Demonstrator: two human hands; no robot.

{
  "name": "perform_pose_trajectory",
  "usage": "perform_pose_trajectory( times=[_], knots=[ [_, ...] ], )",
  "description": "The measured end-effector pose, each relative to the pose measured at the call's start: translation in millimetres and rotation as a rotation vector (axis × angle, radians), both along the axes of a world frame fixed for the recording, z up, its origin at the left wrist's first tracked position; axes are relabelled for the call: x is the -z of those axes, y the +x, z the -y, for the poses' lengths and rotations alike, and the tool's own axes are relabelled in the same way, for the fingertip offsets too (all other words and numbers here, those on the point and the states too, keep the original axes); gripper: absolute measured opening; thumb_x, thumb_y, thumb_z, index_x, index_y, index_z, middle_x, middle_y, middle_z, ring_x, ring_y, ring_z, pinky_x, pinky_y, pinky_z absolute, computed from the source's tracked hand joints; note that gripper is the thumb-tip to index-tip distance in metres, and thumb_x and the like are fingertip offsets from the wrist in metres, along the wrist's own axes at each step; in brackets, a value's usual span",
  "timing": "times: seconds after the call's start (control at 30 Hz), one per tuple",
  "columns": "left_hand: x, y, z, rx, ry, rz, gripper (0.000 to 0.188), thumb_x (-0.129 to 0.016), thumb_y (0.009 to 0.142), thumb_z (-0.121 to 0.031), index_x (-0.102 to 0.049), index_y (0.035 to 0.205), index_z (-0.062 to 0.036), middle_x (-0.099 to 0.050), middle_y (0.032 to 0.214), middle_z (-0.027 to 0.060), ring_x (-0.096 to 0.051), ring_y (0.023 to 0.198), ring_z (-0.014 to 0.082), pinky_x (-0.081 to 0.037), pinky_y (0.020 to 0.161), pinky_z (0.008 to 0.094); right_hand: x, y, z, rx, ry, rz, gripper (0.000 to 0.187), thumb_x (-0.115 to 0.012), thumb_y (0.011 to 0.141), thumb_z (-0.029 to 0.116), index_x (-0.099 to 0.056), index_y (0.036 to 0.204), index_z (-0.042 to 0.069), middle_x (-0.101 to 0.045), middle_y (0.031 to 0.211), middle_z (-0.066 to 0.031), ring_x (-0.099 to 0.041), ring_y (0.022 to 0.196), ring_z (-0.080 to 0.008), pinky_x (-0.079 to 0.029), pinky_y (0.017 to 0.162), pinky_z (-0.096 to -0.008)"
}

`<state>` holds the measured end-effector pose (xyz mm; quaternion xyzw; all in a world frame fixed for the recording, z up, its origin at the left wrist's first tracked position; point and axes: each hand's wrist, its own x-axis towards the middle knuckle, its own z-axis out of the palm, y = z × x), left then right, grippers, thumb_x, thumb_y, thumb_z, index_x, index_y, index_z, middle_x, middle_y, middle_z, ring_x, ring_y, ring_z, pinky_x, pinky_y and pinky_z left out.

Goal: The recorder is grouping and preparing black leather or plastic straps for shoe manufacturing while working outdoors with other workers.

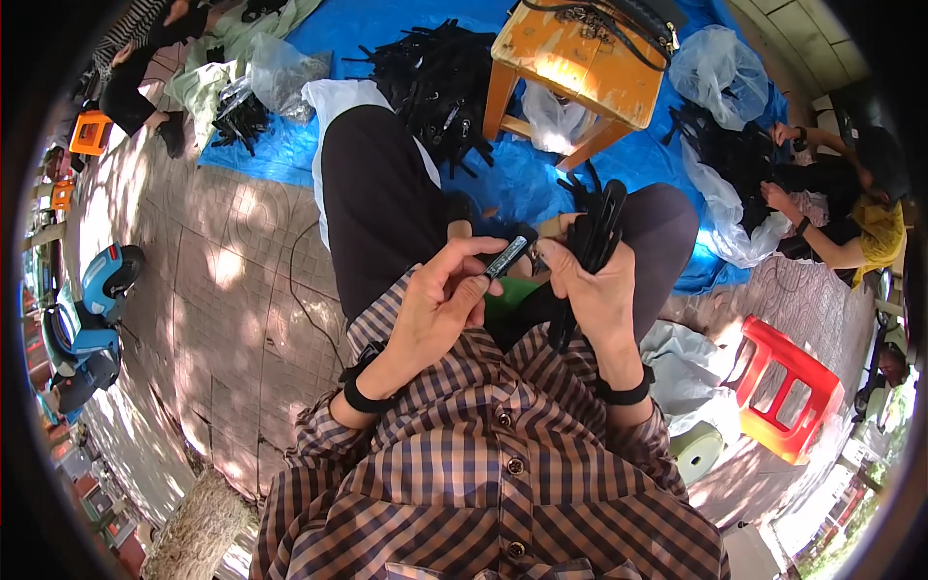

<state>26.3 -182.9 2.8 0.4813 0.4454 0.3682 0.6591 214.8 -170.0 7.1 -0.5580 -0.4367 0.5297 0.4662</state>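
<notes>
Between the thumb and fingers of my left hand is a short dark stick-like piece with a pale, speckled face; its exact kind I cannot make out. My right hand is closed around a bundle of black straps, whose loose ends stick up past my fingers. My thumb lies along the bundle's near side, close to the tip of the dark piece. Both hands are held over my lap, a little apart. Beyond my knees, a heap of similar black straps, with some metal clasps, lies on a blue tarp.
A wooden stool carries a black bag and small metal pieces. At right, a person handles black straps beside plastic bags. A red stool lies tipped near a pale roll. A blue scooter stands left.
</notes>
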Motion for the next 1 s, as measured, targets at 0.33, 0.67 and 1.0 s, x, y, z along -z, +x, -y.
perform_pose_trajectory(
  times=[0.33, 0.67, 1.0],
  knots=[
    [5.0, -6.1, 2.9, 0.089, -0.024, 0.011, 0.022, -0.050, 0.092, -0.004, -0.057, 0.112, -0.0033, -0.060, 0.074, 0.0024, -0.050, 0.053, 0.0034, -0.040, 0.048, 0.0169, 7.2, 9.8, -0.7, -0.176, -0.079, -0.047, 0.012, -0.069, 0.082, 0.009, -0.061, 0.086, 0.001, -0.050, 0.062, 0.0038, -0.042, 0.052, -0.0023, -0.035, 0.048, -0.0187],
    [13.9, -0.8, 10.3, 0.076, -0.304, 0.140, 0.013, -0.053, 0.090, -0.001, -0.052, 0.103, -0.0019, -0.061, 0.076, 0.0050, -0.058, 0.056, 0.0074, -0.045, 0.051, 0.0178, 24.9, -7.4, 20.3, -0.278, -0.221, -0.054, 0.010, -0.062, 0.081, 0.007, -0.062, 0.088, 0.000, -0.055, 0.063, 0.0013, -0.047, 0.051, -0.0026, -0.038, 0.046, -0.0201],
    [2.0, -3.8, 9.6, 0.154, -0.194, 0.056, 0.023, -0.056, 0.088, -0.001, -0.054, 0.111, -0.0036, -0.055, 0.073, 0.0004, -0.055, 0.059, 0.0044, -0.044, 0.052, 0.0185, 4.6, -4.7, 21.3, -0.184, -0.280, -0.222, 0.023, -0.066, 0.086, 0.015, -0.061, 0.101, -0.001, -0.056, 0.066, 0.0001, -0.045, 0.048, -0.0035, -0.034, 0.043, -0.0187]
  ],
)
